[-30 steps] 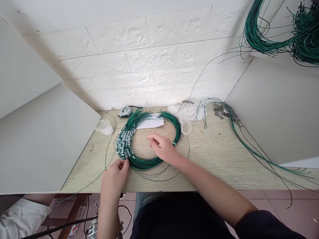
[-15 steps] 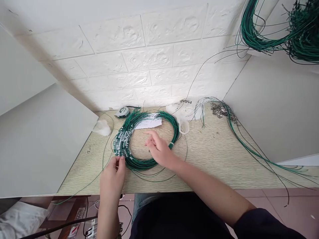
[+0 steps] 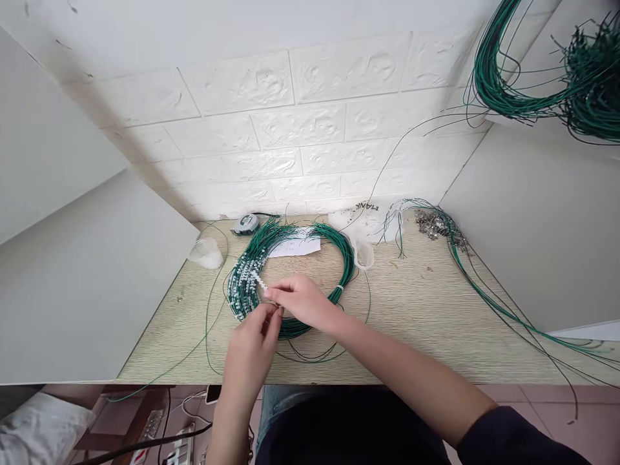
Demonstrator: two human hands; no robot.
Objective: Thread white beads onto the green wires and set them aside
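A coil of green wires [image 3: 346,258] with white beaded ends lies on the wooden table [image 3: 426,310]. Both hands meet over the coil's near left side. My right hand [image 3: 303,302] pinches the end of a green wire with a short white beaded piece [image 3: 258,280] sticking out to the left. My left hand [image 3: 254,345] is just below it, fingers curled and pinched on the same wire near the right fingertips.
A white paper slip [image 3: 296,246], a tape measure [image 3: 245,223], a clear plastic cup [image 3: 207,252], a plastic bag [image 3: 361,219] and a pile of small metal parts [image 3: 433,224] lie at the back. Loose green wires [image 3: 504,310] trail right. More wire bundles [image 3: 533,71] hang above.
My left hand has moved right from the coil's left edge to meet the right hand. My right hand has closed into a pinch and lifted a beaded wire end.
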